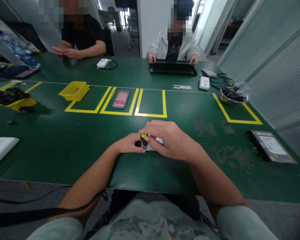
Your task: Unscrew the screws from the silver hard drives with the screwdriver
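My right hand [173, 138] is closed around the short black-and-yellow handle of a screwdriver [144, 136]. The handle points up, and its lower end is hidden by my fingers. Beneath it on the green table lies a silver, flat hard drive [150, 146], mostly covered by my hands, with a pale label partly showing. From the left, my left hand [127, 143] grips the drive's side, thumb toward me and fingers on the far side.
Yellow tape frames mark the green table [110, 166]. A yellow bin [76, 91] and a pink phone-like slab [121, 99] lie beyond my hands. Another hard drive [272, 146] and a metal bowl [233, 96] are at right. Two people sit opposite; one holds a black tray [173, 69].
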`<state>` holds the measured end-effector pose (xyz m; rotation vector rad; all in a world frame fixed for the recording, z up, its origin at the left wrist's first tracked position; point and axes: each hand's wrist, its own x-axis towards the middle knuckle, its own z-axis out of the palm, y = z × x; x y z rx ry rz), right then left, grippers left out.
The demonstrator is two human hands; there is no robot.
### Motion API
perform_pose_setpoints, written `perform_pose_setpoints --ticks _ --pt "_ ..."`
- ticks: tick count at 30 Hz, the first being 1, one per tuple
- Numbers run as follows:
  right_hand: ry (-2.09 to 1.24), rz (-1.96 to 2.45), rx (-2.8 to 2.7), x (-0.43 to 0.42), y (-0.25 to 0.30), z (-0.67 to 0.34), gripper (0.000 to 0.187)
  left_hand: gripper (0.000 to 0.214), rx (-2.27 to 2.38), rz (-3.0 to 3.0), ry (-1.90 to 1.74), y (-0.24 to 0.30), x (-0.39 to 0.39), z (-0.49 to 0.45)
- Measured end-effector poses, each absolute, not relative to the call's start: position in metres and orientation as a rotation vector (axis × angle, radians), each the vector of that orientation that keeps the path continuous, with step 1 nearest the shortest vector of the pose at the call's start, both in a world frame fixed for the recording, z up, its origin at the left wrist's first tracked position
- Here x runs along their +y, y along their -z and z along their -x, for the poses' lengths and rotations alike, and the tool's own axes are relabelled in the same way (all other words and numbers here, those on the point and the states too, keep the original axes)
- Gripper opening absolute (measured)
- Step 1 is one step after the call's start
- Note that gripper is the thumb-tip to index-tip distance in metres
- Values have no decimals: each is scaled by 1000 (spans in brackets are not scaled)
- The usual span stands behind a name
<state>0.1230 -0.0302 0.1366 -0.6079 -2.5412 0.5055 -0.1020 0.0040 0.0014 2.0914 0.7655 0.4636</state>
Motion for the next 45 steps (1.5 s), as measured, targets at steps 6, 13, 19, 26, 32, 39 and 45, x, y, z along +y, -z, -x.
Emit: perform_pose_setpoints --ticks 6,13,19,26,32,39,45 --pt "-453 716 -2558 -28 -134 -122 25 17 766 -2090 -440 -5 5 100" --pt "-452 649 -2530 -27 -132 -120 21 17 786 -2124 -436 -5 4 101" --pt "-474 639 -2510 -27 -134 -121 19 19 787 -2144 -421 -3 5 102" --pt "-579 501 -2538 -29 -139 -125 21 20 771 -2129 -419 -6 5 103" --pt "-625 485 -2542 -29 -139 -126 21 25 749 -2132 -420 -5 5 103" --pt "-541 591 -2494 -28 -134 -122 13 21 759 -2147 -456 -6 5 102" --pt "-592 498 -2506 -27 -136 -125 21 17 781 -2131 -427 -6 5 102"
